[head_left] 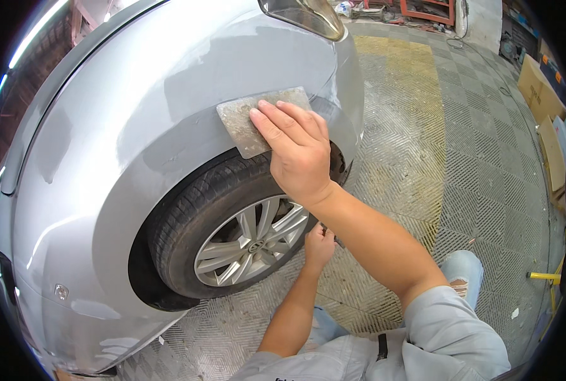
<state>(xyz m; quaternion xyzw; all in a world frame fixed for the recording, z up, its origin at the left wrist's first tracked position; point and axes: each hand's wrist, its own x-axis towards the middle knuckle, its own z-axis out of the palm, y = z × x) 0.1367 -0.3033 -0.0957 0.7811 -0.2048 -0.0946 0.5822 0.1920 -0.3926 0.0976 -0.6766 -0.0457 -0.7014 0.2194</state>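
Note:
On the silver car's fender (162, 152), just above the wheel arch, my right hand (299, 143) lays its fingers over a flat, mottled grey rectangular sheet (238, 124). The sheet lies against the bodywork, and my thumb is hidden. Matte grey patches cover the fender around the arch and up toward the headlight (308, 16). Lower down, beside the tyre (194, 216) and its silver alloy wheel (251, 244), my left hand (320, 246) is closed. A small dark piece shows at its fingers, too little to name.
Ribbed floor tiles (486, 165) in grey, with a yellow strip (416, 127), lie to the right of the car. Cardboard boxes (540, 89) stand along the far right. A dark cable (486, 60) runs over the floor. A yellow bar (543, 275) juts in at the right edge.

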